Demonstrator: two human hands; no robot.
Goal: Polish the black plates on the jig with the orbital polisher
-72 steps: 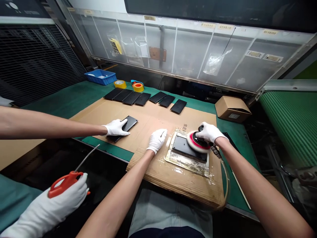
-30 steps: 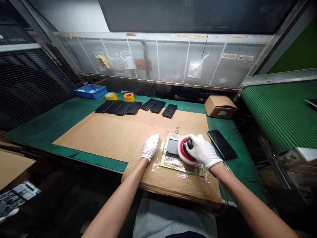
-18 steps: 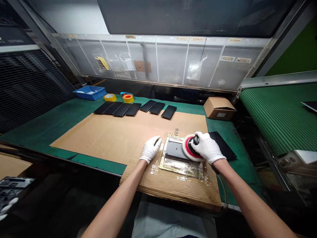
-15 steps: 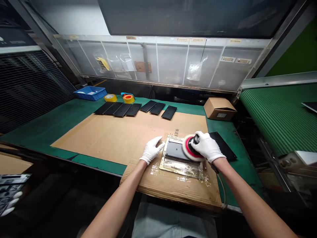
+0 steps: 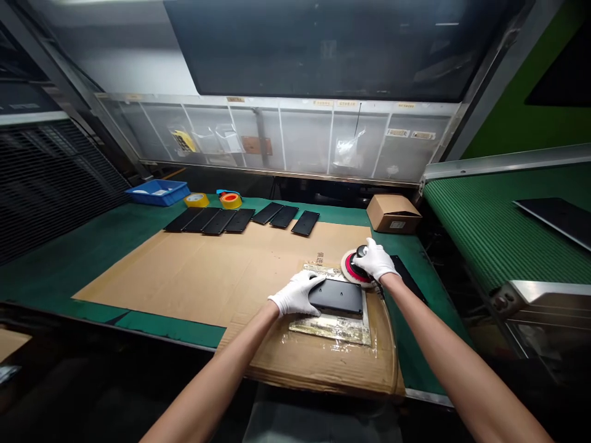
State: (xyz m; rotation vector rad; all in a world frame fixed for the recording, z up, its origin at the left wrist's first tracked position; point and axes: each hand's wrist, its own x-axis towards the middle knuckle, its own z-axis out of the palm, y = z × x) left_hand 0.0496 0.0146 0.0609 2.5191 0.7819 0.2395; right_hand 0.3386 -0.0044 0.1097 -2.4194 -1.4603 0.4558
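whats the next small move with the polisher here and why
Probably ease the wool pad of the orbital polisher onto the black panel: the right hand holds it just past the panel's far edge, off its face, while the left hand rests on the panel's left end, steadying it.

White cotton left glove (image 5: 295,294), right glove (image 5: 375,259) (wrist-length); forearms (image 5: 217,375) bare; pale trousers (image 5: 318,421).

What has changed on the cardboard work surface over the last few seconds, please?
The left hand has moved from beside the black panel onto its left end. The right hand has carried the orbital buffer off the panel, farther away. A co-worker's gloved hands have gone. The row of panels stayed put.
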